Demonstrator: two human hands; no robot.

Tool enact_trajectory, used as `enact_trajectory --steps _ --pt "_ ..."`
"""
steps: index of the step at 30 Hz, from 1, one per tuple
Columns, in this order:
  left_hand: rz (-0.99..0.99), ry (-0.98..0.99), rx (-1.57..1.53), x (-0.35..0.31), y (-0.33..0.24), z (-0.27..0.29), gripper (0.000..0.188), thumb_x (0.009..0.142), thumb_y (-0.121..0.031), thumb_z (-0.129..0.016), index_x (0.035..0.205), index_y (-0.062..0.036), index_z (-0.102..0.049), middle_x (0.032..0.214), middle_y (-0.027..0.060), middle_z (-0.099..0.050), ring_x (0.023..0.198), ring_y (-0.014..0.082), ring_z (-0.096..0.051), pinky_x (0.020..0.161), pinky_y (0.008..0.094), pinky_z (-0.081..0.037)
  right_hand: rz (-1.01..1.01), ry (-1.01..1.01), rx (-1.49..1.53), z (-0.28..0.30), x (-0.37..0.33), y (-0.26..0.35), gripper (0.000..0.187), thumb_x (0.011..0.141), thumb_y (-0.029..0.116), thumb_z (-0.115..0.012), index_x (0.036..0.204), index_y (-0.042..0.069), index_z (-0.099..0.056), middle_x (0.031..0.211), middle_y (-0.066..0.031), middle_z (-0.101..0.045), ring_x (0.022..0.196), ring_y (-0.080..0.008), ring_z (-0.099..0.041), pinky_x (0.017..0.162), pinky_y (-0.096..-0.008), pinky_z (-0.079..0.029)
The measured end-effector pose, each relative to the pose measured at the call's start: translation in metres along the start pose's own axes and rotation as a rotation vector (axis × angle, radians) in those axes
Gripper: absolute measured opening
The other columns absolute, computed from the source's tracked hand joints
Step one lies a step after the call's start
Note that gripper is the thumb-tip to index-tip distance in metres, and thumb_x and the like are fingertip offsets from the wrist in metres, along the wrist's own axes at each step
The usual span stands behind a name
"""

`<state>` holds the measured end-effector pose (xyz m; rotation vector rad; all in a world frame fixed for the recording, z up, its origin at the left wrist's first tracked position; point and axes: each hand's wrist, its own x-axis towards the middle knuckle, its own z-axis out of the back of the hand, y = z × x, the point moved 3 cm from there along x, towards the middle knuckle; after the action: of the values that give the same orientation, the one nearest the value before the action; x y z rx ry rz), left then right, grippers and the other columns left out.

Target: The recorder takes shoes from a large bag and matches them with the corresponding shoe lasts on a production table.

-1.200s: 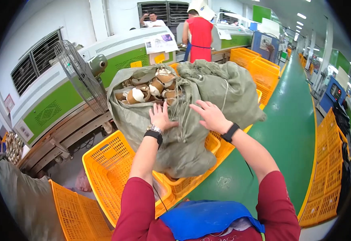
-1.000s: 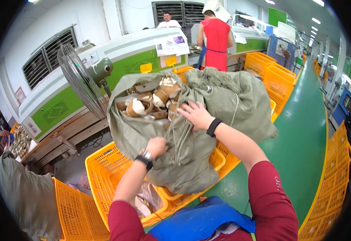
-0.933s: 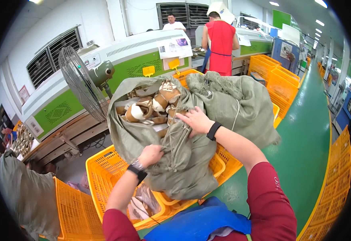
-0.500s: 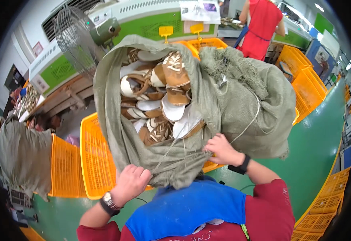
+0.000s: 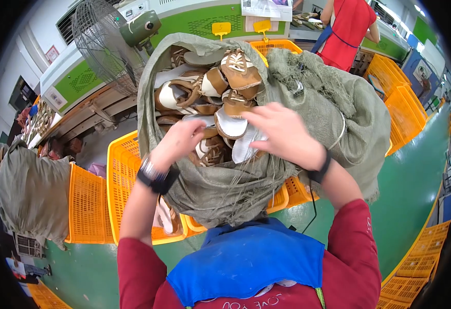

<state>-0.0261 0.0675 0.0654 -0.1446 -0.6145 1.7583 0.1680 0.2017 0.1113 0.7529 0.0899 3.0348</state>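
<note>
A grey-green woven sack (image 5: 205, 193) gapes in front of me, filled with brown-and-white lace-up shoes (image 5: 239, 69). Over the left part of the pile is my left hand (image 5: 180, 138), its fingers loosely bent and slightly apart, with nothing visible in them. My right hand (image 5: 282, 131) reaches in from the other side, fingers and thumb spread beside a white-soled shoe (image 5: 229, 123). Whether either hand touches a shoe is hard to tell. The near rim of the sack is folded down below both hands.
Another stuffed sack (image 5: 349, 123) leans against the right side. Orange crates (image 5: 122, 190) stand beneath and to the left, one holding a pale shoe (image 5: 166, 216). A fan (image 5: 104, 46) is at the back left. Another person in red (image 5: 345, 33) stands beyond, by green-and-white machinery (image 5: 199, 23).
Both hands have let go of the sack's near rim and moved forward over the shoes. The rim has dropped lower, and a pale shoe in the crate below now shows.
</note>
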Motion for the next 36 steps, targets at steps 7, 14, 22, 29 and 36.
enact_trajectory --steps 7,14,22,29,36 --pt "0.035 0.09 0.086 0.026 0.05 -0.026 0.069 0.069 -0.024 -0.073 0.128 -0.0013 -0.044 0.11 0.0208 -0.059 0.102 0.0302 -0.058 0.088 0.0368 -0.045 -0.141 -0.191 0.218 -0.03 0.065 -0.043 0.032 0.077 0.032 -0.066 0.066 0.002 -0.06 0.06 -0.0141 -0.055 0.06 -0.03 -0.058 0.055 -0.0374 -0.045" --pt "-0.09 -0.079 -0.348 0.021 0.015 -0.02 0.035 0.068 -0.009 -0.075 0.098 -0.0057 -0.058 0.1 0.0082 -0.062 0.088 0.0176 -0.061 0.078 0.0305 -0.047 0.122 0.163 0.79 -0.047 0.081 -0.001 0.027 0.083 0.019 -0.063 0.103 0.001 -0.061 0.093 -0.0133 -0.064 0.084 -0.0213 -0.062 0.075 -0.0295 -0.048" --pt "-0.347 -0.112 -0.09 -0.041 0.084 -0.02 0.026 0.068 0.002 -0.063 0.093 -0.0044 -0.057 0.105 0.0144 -0.06 0.103 0.0316 -0.057 0.089 0.0338 -0.046 -0.075 0.22 0.199 -0.041 -0.068 -0.074 0.048 0.07 0.026 -0.074 0.112 0.009 -0.058 0.119 -0.0141 -0.052 0.111 -0.031 -0.048 0.093 -0.0358 -0.041" --pt "-0.214 0.326 -0.062 -0.037 0.05 0.019 0.045 0.071 0.006 -0.056 0.115 -0.0027 -0.054 0.118 0.0173 -0.056 0.111 0.0342 -0.051 0.095 0.0375 -0.042 -0.087 0.163 0.055 -0.036 -0.083 -0.072 0.026 0.074 -0.001 -0.055 0.098 0.007 -0.063 0.107 -0.0104 -0.06 0.095 -0.0302 -0.056 0.084 -0.0373 -0.046" --pt "-0.517 0.192 0.055 0.017 -0.06 0.013 0.051 0.07 0.006 -0.055 0.12 -0.0019 -0.051 0.115 0.0171 -0.056 0.107 0.0338 -0.053 0.091 0.0383 -0.044 -0.122 0.197 -0.207 -0.027 -0.085 -0.051 0.036 0.069 0.002 -0.058 0.104 0.015 -0.059 0.094 -0.0054 -0.058 0.081 -0.025 -0.06 0.066 -0.0357 -0.051"
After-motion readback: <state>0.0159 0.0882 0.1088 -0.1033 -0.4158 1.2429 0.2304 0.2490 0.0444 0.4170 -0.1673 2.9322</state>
